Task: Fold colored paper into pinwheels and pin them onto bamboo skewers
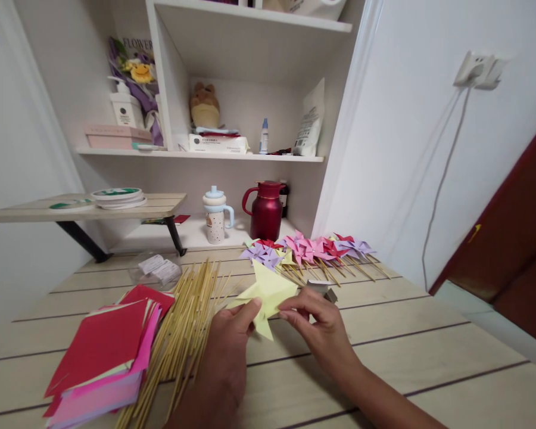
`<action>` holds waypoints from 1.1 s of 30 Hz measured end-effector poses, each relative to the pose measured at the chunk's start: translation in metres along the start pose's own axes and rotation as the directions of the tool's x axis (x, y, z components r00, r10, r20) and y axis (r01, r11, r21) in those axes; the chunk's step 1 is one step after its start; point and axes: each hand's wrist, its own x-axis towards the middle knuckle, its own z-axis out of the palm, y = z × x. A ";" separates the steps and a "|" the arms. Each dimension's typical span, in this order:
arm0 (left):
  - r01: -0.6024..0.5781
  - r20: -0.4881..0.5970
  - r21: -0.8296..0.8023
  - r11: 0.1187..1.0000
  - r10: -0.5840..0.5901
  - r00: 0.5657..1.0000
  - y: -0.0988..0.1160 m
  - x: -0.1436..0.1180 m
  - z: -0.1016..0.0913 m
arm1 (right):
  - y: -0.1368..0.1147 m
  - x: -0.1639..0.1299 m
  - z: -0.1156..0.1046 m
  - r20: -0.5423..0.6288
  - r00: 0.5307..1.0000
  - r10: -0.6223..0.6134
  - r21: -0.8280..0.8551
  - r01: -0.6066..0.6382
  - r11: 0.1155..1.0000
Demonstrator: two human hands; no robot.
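Observation:
A pale yellow paper pinwheel [270,289] is held up over the table, its pointed blades spread. My left hand [227,345] grips it from the lower left, thumb pressed on the front near the centre. With thumb and forefinger pinched together, my right hand [319,325] meets its lower right edge; anything small between those fingertips is hidden. Thin wooden sticks [183,328] lie in a loose pile beside my left hand. Behind the right hand sits a small grey box [318,287], partly covered. Finished pinwheels on sticks [308,249] lie in a row farther back.
Coloured paper sheets [98,339] are stacked at the left. A clear container [155,269] with white packets stands behind them. At the back are a cup [215,217], a red thermos [267,211] and a small raised stand [161,205]. Shelves [250,158] rise above.

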 end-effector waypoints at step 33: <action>0.014 0.062 -0.134 0.991 -0.006 0.998 -0.008 -0.007 0.014 | -0.012 -0.005 0.012 -0.077 0.939 0.336 0.150 -0.322 0.935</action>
